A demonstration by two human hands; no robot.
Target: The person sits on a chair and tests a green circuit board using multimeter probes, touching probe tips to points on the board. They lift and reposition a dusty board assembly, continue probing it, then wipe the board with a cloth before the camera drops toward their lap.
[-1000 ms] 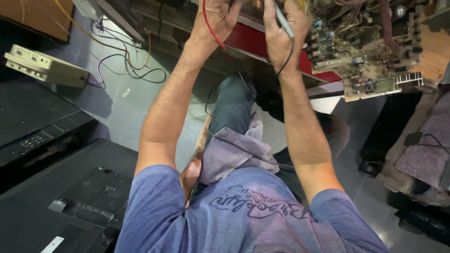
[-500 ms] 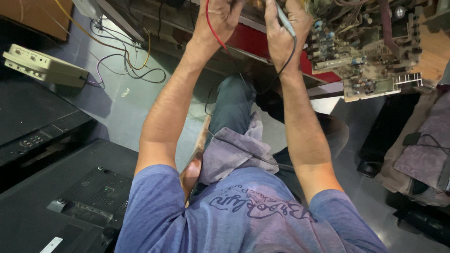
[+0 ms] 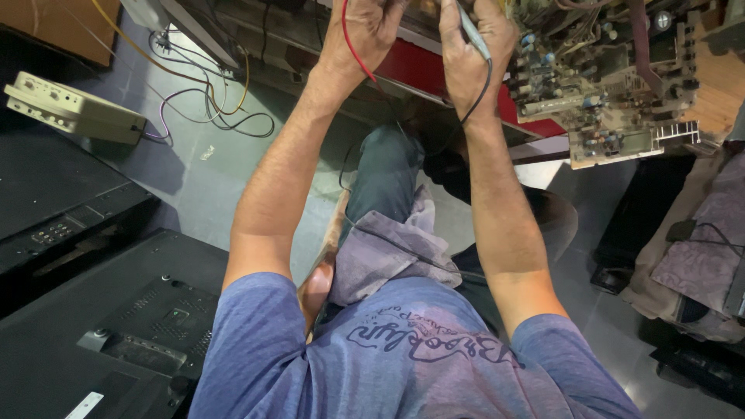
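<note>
Gripping a grey test probe (image 3: 473, 35) in the closed right hand (image 3: 469, 54), long axis running from about five o'clock up to eleven, tip hidden past the top edge, black lead (image 3: 485, 81) trailing down over the wrist toward six o'clock. Closing the left hand (image 3: 365, 31) at nine o'clock of the right, around something cut off by the frame, red lead (image 3: 353, 46) dropping from the fingers. Sitting nearer the right hand, at three o'clock and just beside: the dusty circuit board (image 3: 597, 85).
</note>
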